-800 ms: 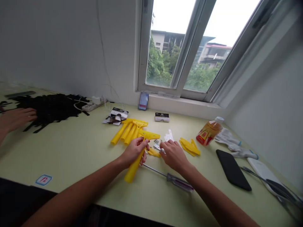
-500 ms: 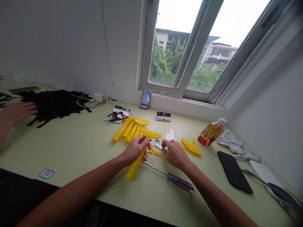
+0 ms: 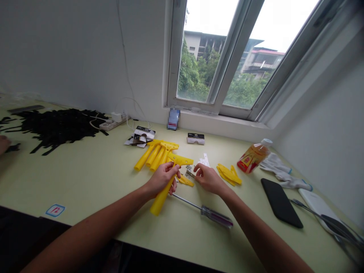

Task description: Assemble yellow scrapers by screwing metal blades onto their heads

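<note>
My left hand [image 3: 163,179] is closed around a yellow T-shaped scraper handle [image 3: 160,201], its wide head pointing up and to the right. My right hand [image 3: 209,179] pinches a small flat metal blade [image 3: 190,174] just right of that head. Small screws [image 3: 189,168] lie loose on the table beyond the fingertips. A loose yellow plastic piece [image 3: 186,180] rests between the hands. Below them lies a screwdriver [image 3: 216,217] with a clear and purple grip, its tip hidden near my left hand. White flat strips [image 3: 205,160] lie just behind my right hand.
Several yellow scraper handles [image 3: 155,156] lie behind my left hand, near cardboard packaging [image 3: 143,133]. Yellow flat pieces [image 3: 229,174], a drink bottle [image 3: 254,156], gloves [image 3: 284,176] and a black phone [image 3: 281,203] are at right. Black strips [image 3: 62,125] and another person's hand [image 3: 3,144] are at left.
The metal blade in my right hand has turned and looks darker now. My left hand keeps its hold on the scraper handle. The other person's hand has drawn back left, away from the black strips.
</note>
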Motion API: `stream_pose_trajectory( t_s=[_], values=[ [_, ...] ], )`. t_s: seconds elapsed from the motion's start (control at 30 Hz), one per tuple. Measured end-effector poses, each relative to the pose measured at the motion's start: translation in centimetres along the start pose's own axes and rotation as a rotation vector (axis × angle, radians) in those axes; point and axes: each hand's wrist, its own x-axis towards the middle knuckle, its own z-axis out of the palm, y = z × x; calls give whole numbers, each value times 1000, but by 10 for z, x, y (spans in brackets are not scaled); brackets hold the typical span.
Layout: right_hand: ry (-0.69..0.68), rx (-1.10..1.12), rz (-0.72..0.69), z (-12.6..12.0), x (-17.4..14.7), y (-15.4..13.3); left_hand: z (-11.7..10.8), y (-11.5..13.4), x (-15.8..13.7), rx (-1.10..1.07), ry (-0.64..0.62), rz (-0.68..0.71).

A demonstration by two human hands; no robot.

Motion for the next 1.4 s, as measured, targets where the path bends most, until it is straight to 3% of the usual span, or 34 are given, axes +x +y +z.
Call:
stream_pose_trajectory(
  t_s=[0.23, 0.4, 0.57, 0.77, 0.9, 1.17, 1.4],
  values=[
    [120, 74, 221, -31, 8, 25, 0, 1, 0, -6, 5, 1],
    [157, 25, 318, -33, 25, 41, -2, 0, 1, -2, 13, -3],
    [194, -70, 184, -17, 17, 22, -5, -2, 3, 6, 15, 14],
    [-10, -73, -96, 5, -16, -26, -5, 0, 2, 19, 22, 37],
    [-34, -89, -88, 12, -17, -36, -4, 1, 1, 18, 36, 34],
    [-86, 73, -90, 16, -11, -24, -4, 0, 3, 25, 39, 29],
    [35, 174, -77, 10, -15, -13, -4, 1, 2, 55, 42, 9]
  ],
)
